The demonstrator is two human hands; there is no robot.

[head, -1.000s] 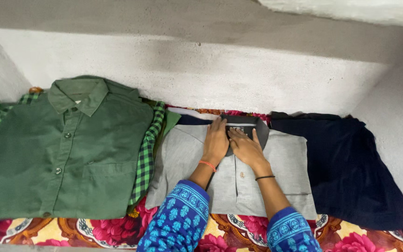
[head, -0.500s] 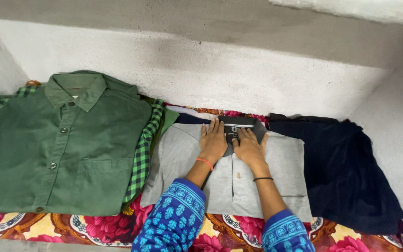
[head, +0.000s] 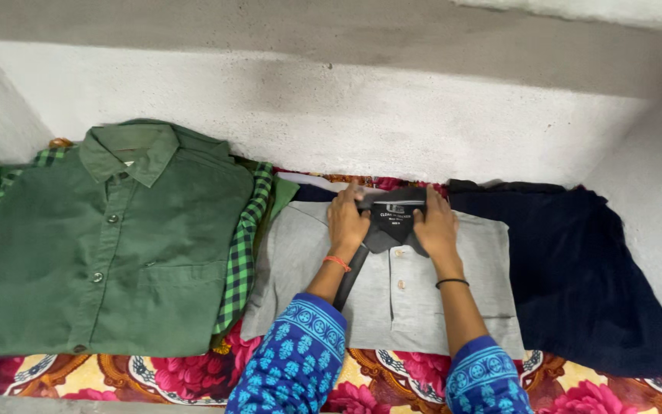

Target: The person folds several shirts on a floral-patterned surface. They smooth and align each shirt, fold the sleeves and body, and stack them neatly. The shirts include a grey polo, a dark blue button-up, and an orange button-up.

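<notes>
Left hand (head: 346,220) lies palm-down with fingers together, curled over the left edge of the dark collar (head: 391,217), and the right hand (head: 437,226) mirrors it on the collar's right edge, both forearms reaching straight up from the blue patterned sleeves (head: 293,368). Between them the folded grey polo shirt (head: 308,261) lies flat on the floral bedsheet (head: 170,379), its long axis running away from the person, collar toward the wall. It sits between the green shirt (head: 101,245) on the left and the dark navy garment (head: 576,268) on the right.
</notes>
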